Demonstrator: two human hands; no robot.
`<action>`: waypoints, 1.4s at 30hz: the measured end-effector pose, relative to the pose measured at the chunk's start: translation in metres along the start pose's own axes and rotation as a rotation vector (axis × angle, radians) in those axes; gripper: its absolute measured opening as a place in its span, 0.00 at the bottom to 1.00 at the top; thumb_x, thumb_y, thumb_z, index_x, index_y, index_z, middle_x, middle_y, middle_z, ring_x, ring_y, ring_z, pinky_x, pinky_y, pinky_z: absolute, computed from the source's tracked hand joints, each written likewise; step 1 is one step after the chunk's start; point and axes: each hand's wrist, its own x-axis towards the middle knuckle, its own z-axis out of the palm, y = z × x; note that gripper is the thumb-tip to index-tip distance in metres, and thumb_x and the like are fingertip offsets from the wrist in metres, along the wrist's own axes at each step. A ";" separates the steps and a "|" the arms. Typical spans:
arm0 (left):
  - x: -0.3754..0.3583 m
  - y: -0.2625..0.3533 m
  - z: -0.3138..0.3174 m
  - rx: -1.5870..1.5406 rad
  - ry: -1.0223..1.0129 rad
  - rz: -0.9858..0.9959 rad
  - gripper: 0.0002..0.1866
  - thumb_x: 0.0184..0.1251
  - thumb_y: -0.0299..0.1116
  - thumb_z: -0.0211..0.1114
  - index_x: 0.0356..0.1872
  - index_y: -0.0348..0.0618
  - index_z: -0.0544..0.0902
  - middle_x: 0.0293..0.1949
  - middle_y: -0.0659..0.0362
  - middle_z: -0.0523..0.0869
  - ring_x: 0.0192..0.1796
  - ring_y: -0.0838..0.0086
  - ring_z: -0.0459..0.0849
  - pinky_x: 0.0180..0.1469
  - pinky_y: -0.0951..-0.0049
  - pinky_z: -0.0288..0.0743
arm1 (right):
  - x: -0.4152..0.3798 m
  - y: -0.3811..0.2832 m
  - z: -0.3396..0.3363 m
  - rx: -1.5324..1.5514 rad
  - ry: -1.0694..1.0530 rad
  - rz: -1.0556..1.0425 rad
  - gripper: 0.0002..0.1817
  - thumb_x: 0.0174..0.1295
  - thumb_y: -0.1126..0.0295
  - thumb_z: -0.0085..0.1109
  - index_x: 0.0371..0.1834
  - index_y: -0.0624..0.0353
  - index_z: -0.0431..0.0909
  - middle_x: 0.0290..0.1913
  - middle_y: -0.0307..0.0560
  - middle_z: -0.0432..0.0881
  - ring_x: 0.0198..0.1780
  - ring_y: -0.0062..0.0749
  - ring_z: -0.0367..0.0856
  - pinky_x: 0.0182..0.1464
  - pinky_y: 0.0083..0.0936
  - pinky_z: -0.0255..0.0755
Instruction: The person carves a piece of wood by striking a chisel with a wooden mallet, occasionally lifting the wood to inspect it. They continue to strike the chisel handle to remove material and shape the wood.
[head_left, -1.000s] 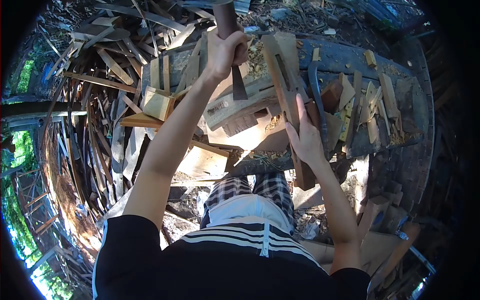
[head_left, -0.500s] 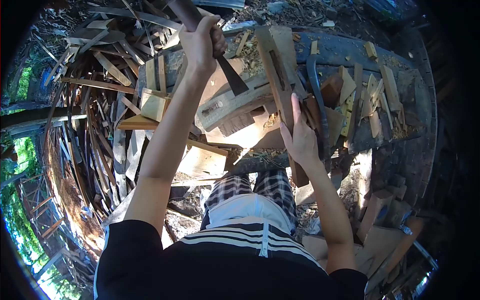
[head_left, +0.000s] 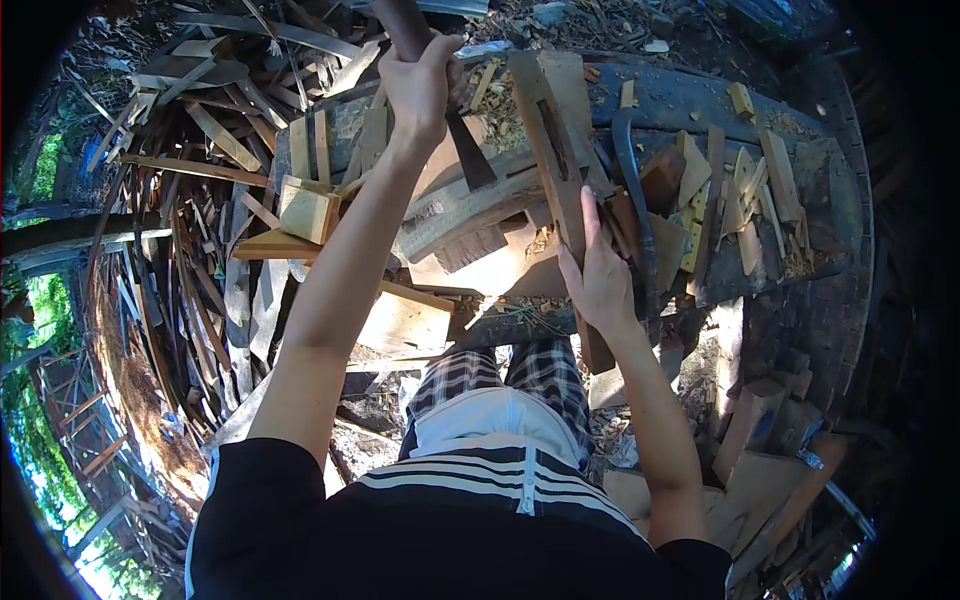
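My left hand (head_left: 420, 90) is closed round a chisel (head_left: 470, 155), its thick brown handle rising above the fist. The dark, flat blade points down and widens toward its edge, which overlaps a pale curved piece of wood (head_left: 455, 212) with a mortise cut near its left end. My right hand (head_left: 603, 285) grips a long slotted wooden bar (head_left: 555, 165), thumb on its left side and index finger stretched along it. That bar lies across the right end of the curved piece. A wood block (head_left: 472, 250) shows beneath the curved piece.
A curved dark metal bar (head_left: 630, 180) lies right of the slotted bar. Several offcuts and shavings cover the bench (head_left: 680, 105) at the right. Squared wood blocks (head_left: 308, 208) sit at the left, by a large heap of scrap wood (head_left: 200, 290).
My left hand has shifted a little to the right, and the chisel handle stands more upright, its edge about where it was. My right hand and the slotted bar have hardly moved.
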 end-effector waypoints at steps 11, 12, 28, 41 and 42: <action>-0.003 0.001 0.002 0.033 0.036 0.027 0.07 0.62 0.25 0.64 0.32 0.39 0.73 0.14 0.61 0.69 0.11 0.78 0.65 0.14 0.73 0.55 | 0.000 -0.001 0.000 0.007 -0.007 0.019 0.43 0.67 0.64 0.59 0.81 0.53 0.46 0.60 0.70 0.78 0.49 0.66 0.82 0.47 0.48 0.80; -0.003 0.001 0.002 0.034 0.043 0.039 0.07 0.62 0.25 0.64 0.31 0.39 0.73 0.14 0.61 0.69 0.11 0.77 0.65 0.14 0.73 0.55 | -0.001 -0.001 0.000 0.006 -0.007 0.021 0.43 0.67 0.64 0.59 0.81 0.53 0.46 0.60 0.70 0.78 0.49 0.66 0.82 0.47 0.48 0.80; -0.006 0.002 0.002 -0.002 0.013 0.036 0.07 0.62 0.25 0.65 0.31 0.40 0.73 0.14 0.62 0.68 0.11 0.78 0.64 0.14 0.73 0.54 | -0.001 0.001 0.003 0.022 0.028 -0.002 0.43 0.67 0.64 0.59 0.81 0.52 0.46 0.56 0.70 0.80 0.49 0.67 0.82 0.45 0.50 0.79; -0.008 0.001 0.005 0.032 0.014 0.047 0.08 0.62 0.25 0.64 0.30 0.40 0.73 0.14 0.62 0.69 0.10 0.78 0.64 0.14 0.74 0.55 | -0.001 0.000 0.004 0.037 0.057 -0.024 0.44 0.65 0.66 0.61 0.81 0.52 0.46 0.52 0.70 0.81 0.48 0.67 0.83 0.45 0.49 0.79; -0.008 0.001 0.006 0.034 0.013 0.052 0.08 0.62 0.25 0.65 0.30 0.40 0.73 0.14 0.62 0.69 0.10 0.78 0.64 0.14 0.74 0.55 | -0.001 0.001 0.004 0.035 0.058 -0.022 0.44 0.65 0.66 0.61 0.81 0.52 0.46 0.52 0.70 0.81 0.48 0.67 0.83 0.45 0.49 0.79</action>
